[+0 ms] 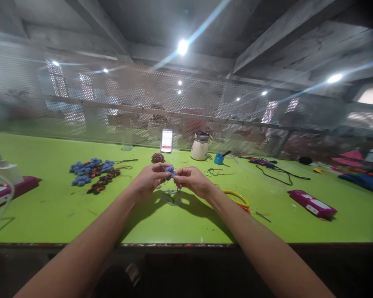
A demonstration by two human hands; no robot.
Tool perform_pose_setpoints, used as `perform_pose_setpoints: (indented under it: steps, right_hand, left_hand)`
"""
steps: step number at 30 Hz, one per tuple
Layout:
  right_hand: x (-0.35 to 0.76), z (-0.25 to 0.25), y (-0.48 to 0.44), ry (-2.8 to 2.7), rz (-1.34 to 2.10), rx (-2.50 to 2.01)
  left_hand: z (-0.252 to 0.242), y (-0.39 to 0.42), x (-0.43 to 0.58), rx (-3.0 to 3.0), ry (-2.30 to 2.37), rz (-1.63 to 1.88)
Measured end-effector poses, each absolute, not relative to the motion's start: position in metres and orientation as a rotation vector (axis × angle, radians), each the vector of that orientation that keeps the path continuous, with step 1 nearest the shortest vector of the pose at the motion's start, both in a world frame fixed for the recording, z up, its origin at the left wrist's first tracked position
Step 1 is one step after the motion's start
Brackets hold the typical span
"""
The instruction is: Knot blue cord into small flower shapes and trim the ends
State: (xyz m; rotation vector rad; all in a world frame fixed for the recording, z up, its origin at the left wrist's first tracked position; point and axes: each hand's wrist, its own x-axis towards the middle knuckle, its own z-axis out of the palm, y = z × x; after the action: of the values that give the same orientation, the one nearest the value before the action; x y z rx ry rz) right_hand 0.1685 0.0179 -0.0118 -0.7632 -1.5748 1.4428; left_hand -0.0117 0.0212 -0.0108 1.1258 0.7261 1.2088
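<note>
Left hand: the left hand [151,179] pinches shut on the small blue-purple knitted flower piece [169,170], thumb and fingers closed on its left side.
Right hand: the right hand [192,181] nips the same piece from the right, fingertips closed on it.
Flower piece: held between both hands, raised above the bright green tabletop [59,207].
Below the hands: a clear round ring [172,198] lies on the table.
Left of the hands: a pile of blue knitted flowers [88,169].
Beside the right wrist: a yellow hoop [238,197].
Far edge: a white kettle [199,147] and a lit phone [166,140].

Crocheted flowers [91,174] lie well left of the left hand [149,180]; a cream kettle [199,147] and lit phone [166,140] stand beyond it; a pink case [312,204] lies well right.
</note>
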Motion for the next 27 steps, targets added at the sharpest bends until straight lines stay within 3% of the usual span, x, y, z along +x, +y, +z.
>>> perform_pose_setpoints:
  steps: [14, 27]
  right_hand:
    - [0.180, -0.008, 0.026, -1.517, 1.343, -0.720]
    - [0.166, -0.017, 0.034, -1.718, 0.631, -1.024]
  left_hand:
    - [-0.002, 0.012, -0.012, 1.066, 0.606, 1.042]
    - [-0.007, 0.017, -0.012, 1.073, 0.668, 1.118]
